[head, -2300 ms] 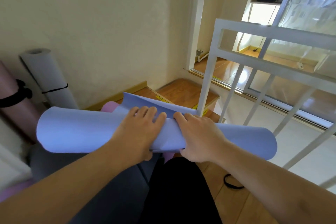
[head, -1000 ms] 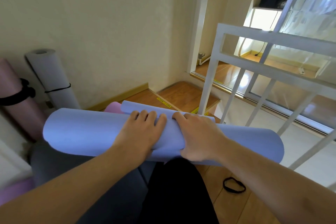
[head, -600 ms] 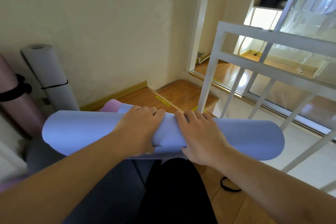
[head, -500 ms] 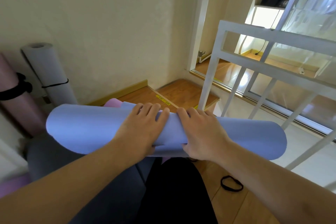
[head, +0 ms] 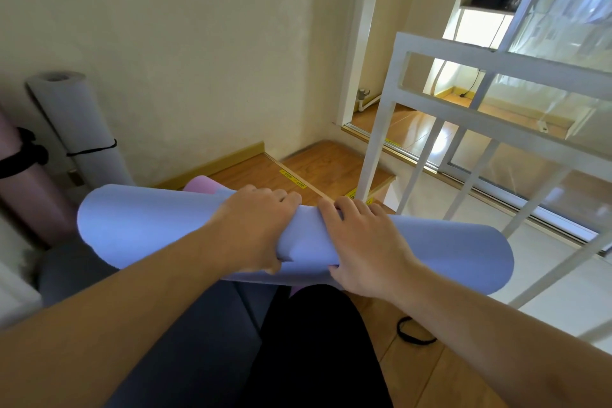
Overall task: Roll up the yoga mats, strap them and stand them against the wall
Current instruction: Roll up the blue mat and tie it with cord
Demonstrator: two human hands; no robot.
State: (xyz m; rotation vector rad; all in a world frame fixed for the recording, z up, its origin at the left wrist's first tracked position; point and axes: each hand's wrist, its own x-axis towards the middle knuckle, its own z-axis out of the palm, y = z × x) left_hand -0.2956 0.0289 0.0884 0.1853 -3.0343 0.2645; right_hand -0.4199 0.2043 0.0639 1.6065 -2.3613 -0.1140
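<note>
Both hands clasp the middle of a blue yoga mat (head: 139, 225), held across the lap as a loose, fat roll: the left hand (head: 255, 228) and the right hand (head: 361, 242) sit side by side with fingers curled over the top of the roll and thumbs underneath. No flat tail of mat shows beyond the fingers, so the rolling looks all but finished, though the roll seems slack and may want tightening. It carries no strap yet. A black elastic loop (head: 414, 331) lies on the wooden floor below and to the right of the right wrist, probably the strap for it. To the left of the grip, a grey rolled mat (head: 76, 129) and a dusty-pink rolled mat (head: 20, 189) already stand banded against the wall (head: 182, 60). Just beyond the left knuckles, a pink roll (head: 202, 184) peeks out; its state is hidden.
</note>
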